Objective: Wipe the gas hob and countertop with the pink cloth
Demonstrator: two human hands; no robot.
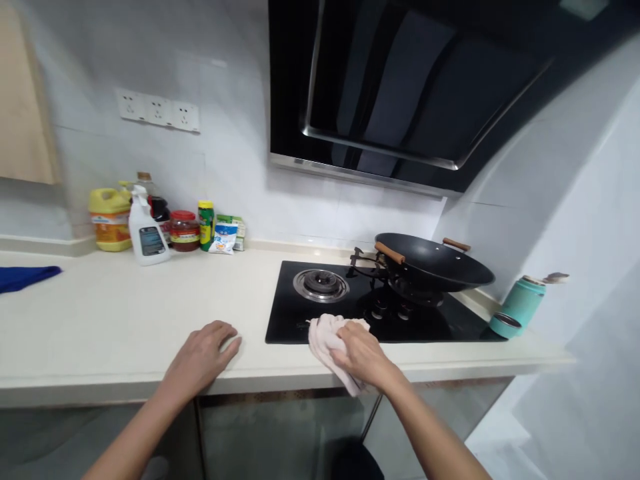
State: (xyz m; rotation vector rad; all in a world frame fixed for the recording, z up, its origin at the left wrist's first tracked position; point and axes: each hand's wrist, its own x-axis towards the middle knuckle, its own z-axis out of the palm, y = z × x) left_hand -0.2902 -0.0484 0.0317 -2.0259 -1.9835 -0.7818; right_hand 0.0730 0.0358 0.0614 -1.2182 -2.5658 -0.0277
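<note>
My right hand [363,352] is closed on a pale pink cloth [324,335], pressing it onto the front edge of the black glass cooktop [285,321]. Part of the cloth hangs over the counter's front edge. My left hand [203,353] rests on the cream countertop [125,313], left of the cooktop, with the thumb apart from the loosely curved fingers and nothing in it. Behind the cloth are the bare left burner [321,285] and two control knobs [379,309]. A black wok [435,263] with wooden handles sits tilted over the right burner.
A detached pot support [367,263] stands beside the wok. Against the wall are a yellow jug [111,223], a white spray bottle [147,230], jars and packets. A turquoise utensil holder [524,303] stands far right; a blue cloth [27,277] lies far left. The range hood [380,87] overhangs.
</note>
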